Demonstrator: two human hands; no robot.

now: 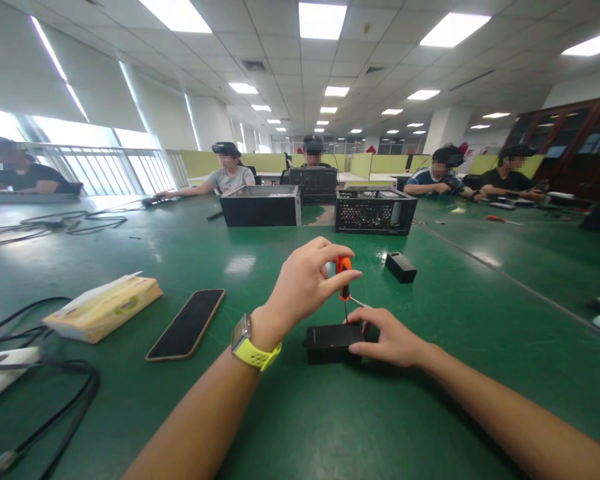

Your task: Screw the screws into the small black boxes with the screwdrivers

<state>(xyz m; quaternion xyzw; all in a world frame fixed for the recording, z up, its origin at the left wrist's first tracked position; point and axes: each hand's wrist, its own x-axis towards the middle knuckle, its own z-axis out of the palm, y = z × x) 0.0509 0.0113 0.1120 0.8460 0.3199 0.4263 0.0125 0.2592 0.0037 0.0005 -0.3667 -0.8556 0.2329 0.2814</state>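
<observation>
My left hand [307,277], with a yellow-strapped watch [253,347] on its wrist, grips an orange and black screwdriver [345,277] by the handle. The screwdriver stands upright, its thin shaft reaching down to the top of a black rectangular box [330,343] near its right end. Around that right end my right hand [387,337] is closed, thumb on the near side and fingers on the far side. The exact spot under the tip is too small to make out. Beyond the hands lies a smaller black block [401,267].
A phone [187,325], a yellow tissue pack [105,308] and black cables [75,400] lie to the left on the green table [290,427]. Two computer cases [263,207] stand farther back. An orange screwdriver [497,219] lies far right. Several people sit around the table.
</observation>
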